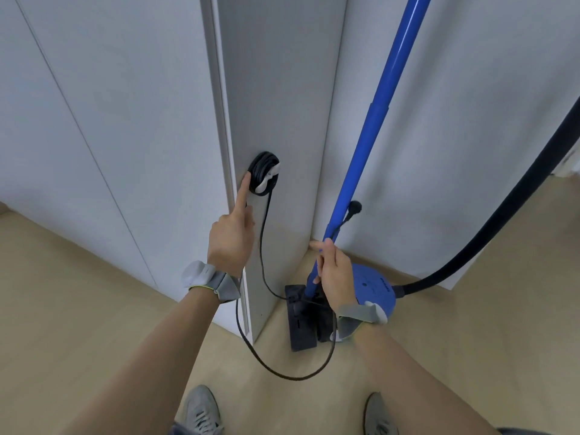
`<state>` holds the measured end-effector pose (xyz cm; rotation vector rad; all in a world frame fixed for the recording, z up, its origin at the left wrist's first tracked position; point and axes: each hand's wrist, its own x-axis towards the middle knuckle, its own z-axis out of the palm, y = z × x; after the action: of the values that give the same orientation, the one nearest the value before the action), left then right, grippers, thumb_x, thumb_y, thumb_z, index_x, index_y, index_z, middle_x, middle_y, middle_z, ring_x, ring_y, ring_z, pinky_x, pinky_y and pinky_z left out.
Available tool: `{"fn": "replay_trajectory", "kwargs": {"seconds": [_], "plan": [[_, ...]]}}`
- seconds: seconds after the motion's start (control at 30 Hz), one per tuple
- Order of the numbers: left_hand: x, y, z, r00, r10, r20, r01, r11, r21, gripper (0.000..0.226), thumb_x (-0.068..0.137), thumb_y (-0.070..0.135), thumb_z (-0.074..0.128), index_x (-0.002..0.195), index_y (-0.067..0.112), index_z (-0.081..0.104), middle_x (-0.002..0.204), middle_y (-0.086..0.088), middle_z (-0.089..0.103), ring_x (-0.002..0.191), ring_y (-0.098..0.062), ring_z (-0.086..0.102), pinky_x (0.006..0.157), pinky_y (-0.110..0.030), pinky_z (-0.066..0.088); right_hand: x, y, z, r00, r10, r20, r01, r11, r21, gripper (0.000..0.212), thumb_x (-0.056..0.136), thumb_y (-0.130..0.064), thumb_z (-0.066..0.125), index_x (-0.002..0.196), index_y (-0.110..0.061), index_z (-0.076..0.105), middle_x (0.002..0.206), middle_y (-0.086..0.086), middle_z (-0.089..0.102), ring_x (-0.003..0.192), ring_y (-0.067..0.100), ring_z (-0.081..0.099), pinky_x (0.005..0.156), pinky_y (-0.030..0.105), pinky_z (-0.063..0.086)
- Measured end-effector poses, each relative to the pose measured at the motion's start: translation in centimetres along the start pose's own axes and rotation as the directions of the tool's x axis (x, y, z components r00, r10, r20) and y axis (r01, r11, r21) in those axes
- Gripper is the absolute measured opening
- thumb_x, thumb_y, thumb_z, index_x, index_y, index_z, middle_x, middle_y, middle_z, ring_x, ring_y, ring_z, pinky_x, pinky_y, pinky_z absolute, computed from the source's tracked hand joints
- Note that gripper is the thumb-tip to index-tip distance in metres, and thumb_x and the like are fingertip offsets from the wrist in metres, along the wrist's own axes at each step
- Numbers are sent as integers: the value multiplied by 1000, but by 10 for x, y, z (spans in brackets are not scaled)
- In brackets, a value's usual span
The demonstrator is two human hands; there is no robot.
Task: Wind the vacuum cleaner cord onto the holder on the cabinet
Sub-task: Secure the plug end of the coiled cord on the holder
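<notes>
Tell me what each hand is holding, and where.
The right hand holds the cord near its plug. The left hand holds nothing; its forefinger presses the wound coil.

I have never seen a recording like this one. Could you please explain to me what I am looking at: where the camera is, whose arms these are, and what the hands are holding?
The single camera sits on a person's head and looks down, so both arms and the shoes belong to that person. No machine is doing the work here. The left hand presses one finger on the coil of black cord wound on the holder fixed to the grey cabinet. The right hand holds the loose end of the cord near its plug, in front of the blue tube. A slack loop hangs down to the wooden floor. The blue vacuum cleaner stands in the corner.
</notes>
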<state>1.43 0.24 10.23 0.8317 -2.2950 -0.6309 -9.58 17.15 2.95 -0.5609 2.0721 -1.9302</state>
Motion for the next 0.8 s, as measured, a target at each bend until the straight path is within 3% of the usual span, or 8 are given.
{"fn": "replay_trajectory", "kwargs": {"seconds": [0.1, 0.17, 0.27, 0.4, 0.53, 0.6, 0.67, 0.8], "plan": [[4, -2, -3, 999, 47, -7, -44, 981, 188, 78, 102, 15, 32, 152, 53, -15, 73, -10, 70, 56, -35, 60, 66, -48, 56, 6, -20, 11, 998, -40, 56, 36, 996, 85, 33, 107, -40, 37, 124, -31, 64, 73, 1, 42, 59, 9, 43, 56, 29, 48], [6, -3, -4, 999, 54, 1, -52, 960, 276, 81, 101, 13, 34, 153, 48, -16, 67, -10, 65, 52, -33, 54, 61, -43, 53, 9, -28, 18, 994, -80, 80, 71, 991, 112, 36, 109, -33, 37, 141, -38, 51, 78, 0, 46, 62, 4, 46, 58, 23, 47], [9, 1, -7, 998, 62, -8, -54, 927, 371, 75, 103, 14, 35, 158, 40, -8, 55, -9, 51, 45, -30, 42, 53, -36, 38, 14, -42, 26, 977, -186, 108, 174, 978, 117, 42, 109, -27, 36, 150, -40, 39, 81, -1, 54, 67, 12, 47, 66, 24, 47], [12, 1, -9, 996, 91, -8, -79, 898, 433, 68, 105, 19, 34, 160, 36, -1, 50, -6, 44, 45, -32, 43, 51, -34, 36, 33, -64, 30, 959, -262, 112, 255, 964, 70, 37, 109, -22, 38, 142, -32, 52, 84, 0, 63, 68, 13, 55, 74, 30, 52], [13, 2, -11, 992, 125, -34, -93, 868, 487, 65, 105, 21, 36, 161, 32, 7, 47, -2, 37, 42, -30, 38, 49, -31, 31, 53, -81, 39, 939, -328, 102, 326, 944, 44, 28, 108, -22, 43, 118, -14, 68, 85, 10, 65, 75, 19, 61, 86, 40, 55], [13, -1, -12, 988, 148, -34, -109, 851, 513, 64, 105, 23, 34, 161, 34, 4, 48, -2, 40, 42, -29, 39, 49, -30, 30, 61, -85, 48, 930, -356, 88, 353, 934, 44, 27, 107, -20, 44, 111, -10, 69, 86, 11, 66, 81, 19, 63, 87, 36, 54], [15, -3, -14, 983, 177, -46, -128, 842, 523, 62, 106, 26, 33, 161, 35, 5, 48, -1, 40, 41, -27, 38, 48, -29, 27, 65, -88, 56, 920, -386, 66, 383, 922, 46, 26, 107, -19, 44, 111, -11, 68, 88, 4, 66, 84, 8, 62, 87, 23, 50], [17, -2, -17, 976, 203, -83, -137, 861, 490, 58, 100, 23, 42, 156, 30, 30, 44, 2, 37, 36, -27, 31, 45, -24, 23, 72, -88, 70, 914, -404, 38, 397, 909, 127, 24, 107, -16, 44, 110, -7, 66, 90, -2, 66, 87, 4, 62, 86, 15, 47]]}}
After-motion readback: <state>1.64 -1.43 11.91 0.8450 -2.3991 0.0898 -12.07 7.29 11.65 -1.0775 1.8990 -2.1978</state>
